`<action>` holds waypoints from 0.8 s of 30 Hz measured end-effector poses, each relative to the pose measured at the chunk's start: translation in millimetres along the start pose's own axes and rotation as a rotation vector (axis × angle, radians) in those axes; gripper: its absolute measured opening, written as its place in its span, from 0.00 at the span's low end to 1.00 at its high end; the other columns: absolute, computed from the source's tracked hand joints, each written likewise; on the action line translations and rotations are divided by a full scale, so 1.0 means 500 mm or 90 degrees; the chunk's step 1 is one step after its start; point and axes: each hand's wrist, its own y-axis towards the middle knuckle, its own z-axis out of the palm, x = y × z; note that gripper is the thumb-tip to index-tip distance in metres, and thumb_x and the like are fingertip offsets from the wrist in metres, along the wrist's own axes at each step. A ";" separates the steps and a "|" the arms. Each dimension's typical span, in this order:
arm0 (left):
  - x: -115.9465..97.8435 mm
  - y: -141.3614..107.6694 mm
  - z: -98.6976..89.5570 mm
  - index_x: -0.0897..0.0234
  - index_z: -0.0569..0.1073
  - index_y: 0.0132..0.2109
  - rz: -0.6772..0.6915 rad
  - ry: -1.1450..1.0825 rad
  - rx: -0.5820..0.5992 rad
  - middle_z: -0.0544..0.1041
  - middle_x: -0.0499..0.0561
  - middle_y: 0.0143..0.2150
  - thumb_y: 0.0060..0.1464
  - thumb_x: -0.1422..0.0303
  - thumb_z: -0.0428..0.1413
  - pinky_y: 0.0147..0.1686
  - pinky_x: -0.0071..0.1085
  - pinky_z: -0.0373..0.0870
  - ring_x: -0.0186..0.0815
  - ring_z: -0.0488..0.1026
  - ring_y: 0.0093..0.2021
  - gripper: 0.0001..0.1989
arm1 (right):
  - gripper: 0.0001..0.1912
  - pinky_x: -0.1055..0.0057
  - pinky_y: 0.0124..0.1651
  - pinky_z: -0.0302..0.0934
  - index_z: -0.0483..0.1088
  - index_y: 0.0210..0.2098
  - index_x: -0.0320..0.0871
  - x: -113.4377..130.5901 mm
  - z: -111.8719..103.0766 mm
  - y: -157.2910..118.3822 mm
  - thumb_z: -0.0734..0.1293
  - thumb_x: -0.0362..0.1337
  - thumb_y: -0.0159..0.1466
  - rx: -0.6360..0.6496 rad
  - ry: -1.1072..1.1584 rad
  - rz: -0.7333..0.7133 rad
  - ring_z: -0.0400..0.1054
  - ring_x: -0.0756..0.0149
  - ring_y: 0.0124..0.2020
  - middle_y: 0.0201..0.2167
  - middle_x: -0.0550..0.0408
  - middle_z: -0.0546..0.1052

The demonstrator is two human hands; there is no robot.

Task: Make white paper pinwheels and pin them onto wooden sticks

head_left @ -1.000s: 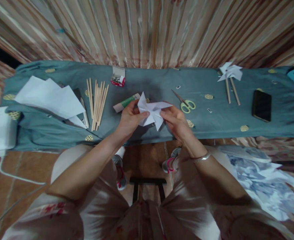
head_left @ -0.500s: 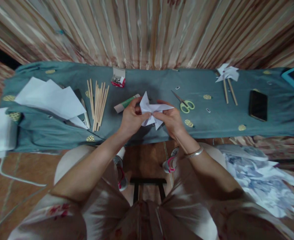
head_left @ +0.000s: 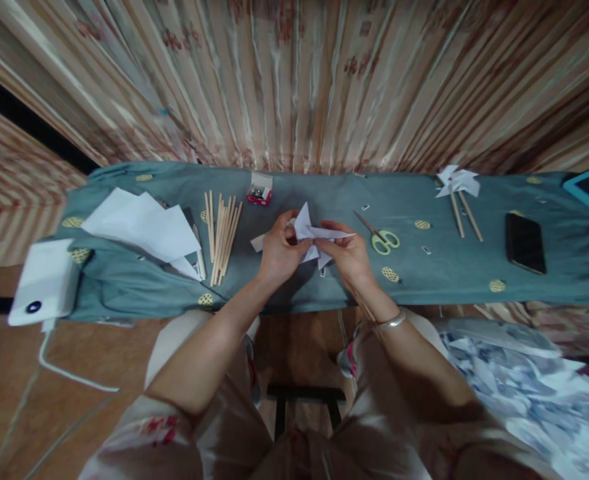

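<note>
A folded white paper pinwheel (head_left: 304,225) is held up over the middle of the cloth, its points spread outward. My left hand (head_left: 281,252) grips its left side, thumb near the centre. On the other side my right hand (head_left: 348,257) pinches it, thumb also close to the centre. Fingers behind the paper are partly hidden. Partly covered by my left hand is a small box (head_left: 257,243). Green-handled scissors (head_left: 381,239) lie to the right of my right hand. An open red box of small metal pieces (head_left: 259,193) stands behind my left hand.
Wooden sticks (head_left: 225,237), a pale pen-like tool (head_left: 199,252) and white paper sheets (head_left: 139,223) lie left, beside a white device (head_left: 47,280). At right are a finished pinwheel (head_left: 457,181), two sticks (head_left: 467,215), a black phone (head_left: 525,243) and a blue-edged device (head_left: 587,190).
The view has shifted, so the table sits lower and further right. Both hands still hold the pinwheel, which is tilted a little differently, and my left hand covers more of the small box.
</note>
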 end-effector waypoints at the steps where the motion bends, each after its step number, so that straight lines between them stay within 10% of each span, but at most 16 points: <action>1: -0.003 0.001 -0.001 0.64 0.71 0.51 0.000 0.001 -0.003 0.80 0.45 0.29 0.39 0.77 0.62 0.27 0.27 0.71 0.36 0.76 0.27 0.28 | 0.25 0.68 0.36 0.68 0.71 0.40 0.44 0.001 0.003 0.001 0.77 0.37 0.42 0.002 0.001 0.001 0.74 0.65 0.29 0.28 0.61 0.80; 16: -0.026 0.022 -0.052 0.62 0.71 0.53 0.006 -0.053 -0.086 0.80 0.44 0.29 0.40 0.74 0.62 0.29 0.28 0.71 0.35 0.77 0.27 0.29 | 0.19 0.74 0.32 0.66 0.75 0.28 0.44 0.006 0.031 0.045 0.75 0.54 0.51 -0.032 0.132 -0.028 0.72 0.69 0.28 0.25 0.56 0.79; 24: -0.071 0.054 -0.101 0.63 0.74 0.39 0.039 -0.275 -0.149 0.79 0.44 0.31 0.35 0.71 0.66 0.35 0.28 0.71 0.32 0.76 0.31 0.19 | 0.14 0.72 0.28 0.61 0.77 0.26 0.43 0.003 0.113 0.166 0.73 0.48 0.49 0.077 -0.139 -0.102 0.66 0.70 0.23 0.22 0.58 0.78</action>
